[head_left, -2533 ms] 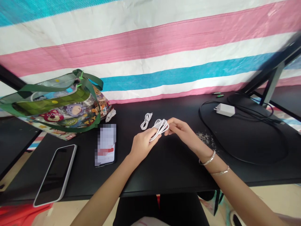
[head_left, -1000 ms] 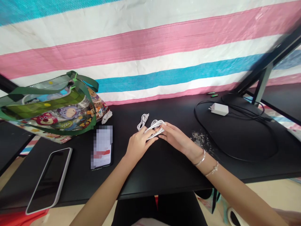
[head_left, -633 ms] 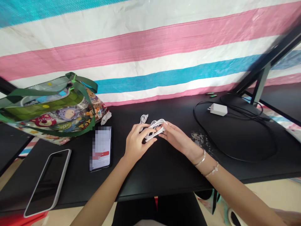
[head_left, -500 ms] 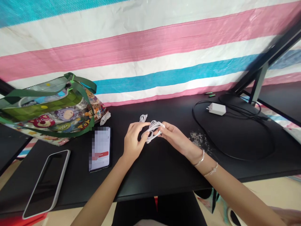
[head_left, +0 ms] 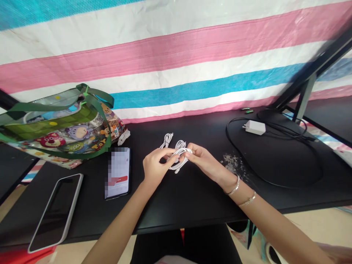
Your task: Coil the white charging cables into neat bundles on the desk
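Observation:
Over the middle of the black desk, both of my hands are closed on a coiled white cable. My left hand grips the coil from the left with curled fingers. From the right, my right hand pinches it; bracelets ring that wrist. One end of the cable hangs down below the coil. A second small white cable bundle lies on the desk just behind my hands, apart from them.
A cartoon-print tote bag with green straps stands at the back left. Nearby lie a lit phone and a dark phone in a pale case. A white charger with black cable sits right, by a stand's base. White crumbs lie scattered.
My hands have kept working the white coil, drawing it slightly nearer and lower. The left fingers have gone from lying along the coil to curling round it, and a loose end now hangs below.

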Motion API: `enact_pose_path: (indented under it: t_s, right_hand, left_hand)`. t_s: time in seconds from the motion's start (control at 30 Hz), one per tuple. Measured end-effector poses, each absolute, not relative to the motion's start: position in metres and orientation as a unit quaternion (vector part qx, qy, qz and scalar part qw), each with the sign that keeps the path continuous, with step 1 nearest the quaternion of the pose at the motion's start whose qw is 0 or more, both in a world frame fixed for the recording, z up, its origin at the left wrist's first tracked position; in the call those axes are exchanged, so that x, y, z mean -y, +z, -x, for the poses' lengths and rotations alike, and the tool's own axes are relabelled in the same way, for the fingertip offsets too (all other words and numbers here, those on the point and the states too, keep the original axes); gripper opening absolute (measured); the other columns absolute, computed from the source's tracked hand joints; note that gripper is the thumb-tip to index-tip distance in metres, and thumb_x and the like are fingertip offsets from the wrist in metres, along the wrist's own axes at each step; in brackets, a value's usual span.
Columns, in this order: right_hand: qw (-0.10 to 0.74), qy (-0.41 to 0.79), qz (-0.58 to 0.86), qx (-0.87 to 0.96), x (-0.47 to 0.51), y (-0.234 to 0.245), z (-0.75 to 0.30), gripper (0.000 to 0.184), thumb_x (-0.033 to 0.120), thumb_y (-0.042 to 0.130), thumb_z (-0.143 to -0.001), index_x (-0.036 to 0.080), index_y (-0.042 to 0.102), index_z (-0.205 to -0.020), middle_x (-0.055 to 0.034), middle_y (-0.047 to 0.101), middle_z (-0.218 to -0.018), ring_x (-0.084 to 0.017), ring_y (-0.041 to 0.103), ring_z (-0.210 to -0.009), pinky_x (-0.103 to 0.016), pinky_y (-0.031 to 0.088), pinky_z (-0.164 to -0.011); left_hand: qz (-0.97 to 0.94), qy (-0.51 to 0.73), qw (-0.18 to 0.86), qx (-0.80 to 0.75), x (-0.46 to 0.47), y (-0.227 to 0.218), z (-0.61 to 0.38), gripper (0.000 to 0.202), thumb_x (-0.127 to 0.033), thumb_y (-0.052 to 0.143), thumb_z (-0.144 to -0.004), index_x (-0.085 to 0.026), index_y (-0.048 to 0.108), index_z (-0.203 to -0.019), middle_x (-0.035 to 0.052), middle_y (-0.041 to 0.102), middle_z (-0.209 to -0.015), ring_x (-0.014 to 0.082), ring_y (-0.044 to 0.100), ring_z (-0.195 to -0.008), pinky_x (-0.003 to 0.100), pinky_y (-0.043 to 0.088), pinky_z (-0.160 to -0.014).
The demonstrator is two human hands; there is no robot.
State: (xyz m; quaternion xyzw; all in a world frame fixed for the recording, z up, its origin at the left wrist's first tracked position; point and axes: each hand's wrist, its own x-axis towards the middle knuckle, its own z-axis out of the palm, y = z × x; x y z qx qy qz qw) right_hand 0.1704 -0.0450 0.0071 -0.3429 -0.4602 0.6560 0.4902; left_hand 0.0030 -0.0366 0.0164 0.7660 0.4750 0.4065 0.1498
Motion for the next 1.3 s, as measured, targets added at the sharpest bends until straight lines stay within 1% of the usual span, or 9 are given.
enact_pose_path:
  t_s: [0.1,0.23,0.33,0.4,0.53,0.63,0.87,1.07,1.3]
  right_hand:
    - [0.490,0.680,0.341,0.426,0.045,0.006,-0.169,0.037,0.049,0.079,-0.062,0.020,0.056,-0.064,0.0021,0.069,-0.068,-0.012,0.061,-0.069,-0.028,0.047,-0.074]
    - [0.493,0.689,0.333,0.414,0.045,0.007,-0.167,0.035,0.047,0.080,-0.062,0.020,0.057,-0.063,0.0025,0.069,-0.069,-0.011,0.061,-0.070,-0.027,0.046,-0.076]
    - [0.493,0.695,0.331,0.405,0.046,0.007,-0.166,0.035,0.046,0.080,-0.062,0.020,0.056,-0.063,0.0032,0.067,-0.067,-0.011,0.060,-0.070,-0.027,0.047,-0.076]
    - [0.491,0.697,0.331,0.404,0.046,0.007,-0.166,0.035,0.047,0.079,-0.063,0.020,0.057,-0.064,0.0031,0.066,-0.068,-0.011,0.061,-0.071,-0.028,0.047,-0.077]
    - [0.491,0.683,0.336,0.424,0.047,0.007,-0.165,0.034,0.048,0.078,-0.065,0.020,0.059,-0.065,0.0023,0.066,-0.070,-0.012,0.060,-0.072,-0.030,0.047,-0.079]
    - [0.488,0.680,0.331,0.436,0.047,0.006,-0.165,0.032,0.047,0.078,-0.064,0.020,0.060,-0.067,0.0023,0.067,-0.071,-0.012,0.061,-0.073,-0.031,0.047,-0.082]
    - [0.469,0.680,0.330,0.456,0.048,0.007,-0.167,0.029,0.044,0.077,-0.068,0.021,0.063,-0.076,0.0003,0.069,-0.078,-0.016,0.064,-0.083,-0.034,0.045,-0.090]
    - [0.466,0.679,0.331,0.462,0.049,0.011,-0.166,0.039,0.059,0.064,-0.075,0.020,0.067,-0.083,-0.0016,0.067,-0.083,-0.015,0.061,-0.081,-0.032,0.047,-0.084]
    - [0.462,0.661,0.345,0.481,0.048,0.009,-0.167,0.038,0.058,0.067,-0.072,0.021,0.058,-0.067,0.0007,0.064,-0.071,-0.014,0.058,-0.073,-0.032,0.045,-0.081]
  left_hand:
    - [-0.768,0.413,0.098,-0.479,0.038,0.016,-0.002,0.010,-0.029,0.066,-0.080,-0.026,0.076,-0.082,-0.0044,0.070,-0.061,0.0077,0.057,-0.050,0.018,0.045,-0.055]
    - [-0.779,0.418,0.029,-0.467,0.037,0.013,-0.002,0.014,-0.033,0.066,-0.082,-0.025,0.076,-0.078,-0.0043,0.065,-0.053,0.0070,0.053,-0.048,0.017,0.041,-0.051]
    - [-0.790,0.407,0.009,-0.459,0.037,0.013,-0.003,0.014,-0.032,0.063,-0.084,-0.026,0.077,-0.084,-0.0041,0.065,-0.055,0.0068,0.053,-0.048,0.017,0.039,-0.050]
    - [-0.799,0.400,0.006,-0.450,0.037,0.013,-0.003,0.017,-0.030,0.060,-0.086,-0.026,0.076,-0.092,-0.0034,0.068,-0.061,0.0075,0.056,-0.052,0.017,0.042,-0.053]
    - [-0.819,0.383,0.039,-0.426,0.038,0.014,-0.005,0.025,-0.025,0.053,-0.090,-0.026,0.069,-0.110,-0.0008,0.075,-0.083,0.0107,0.065,-0.071,0.019,0.050,-0.068]
    - [-0.818,0.384,0.076,-0.422,0.038,0.010,-0.005,0.025,-0.020,0.052,-0.090,-0.026,0.070,-0.106,-0.0003,0.076,-0.090,0.0114,0.067,-0.075,0.020,0.052,-0.070]
    - [-0.801,0.423,0.105,-0.410,0.035,0.004,-0.004,0.021,-0.021,0.053,-0.088,-0.025,0.073,-0.096,0.0002,0.076,-0.084,0.0113,0.068,-0.066,0.021,0.054,-0.067]
    - [-0.778,0.431,0.182,-0.419,0.036,0.005,-0.006,0.018,-0.024,0.060,-0.085,-0.023,0.071,-0.099,0.0011,0.077,-0.091,0.0125,0.070,-0.070,0.022,0.056,-0.069]
    - [-0.762,0.413,0.216,-0.449,0.038,0.007,-0.008,0.016,-0.021,0.062,-0.083,-0.026,0.072,-0.095,-0.0024,0.077,-0.086,0.0125,0.071,-0.068,0.022,0.056,-0.068]
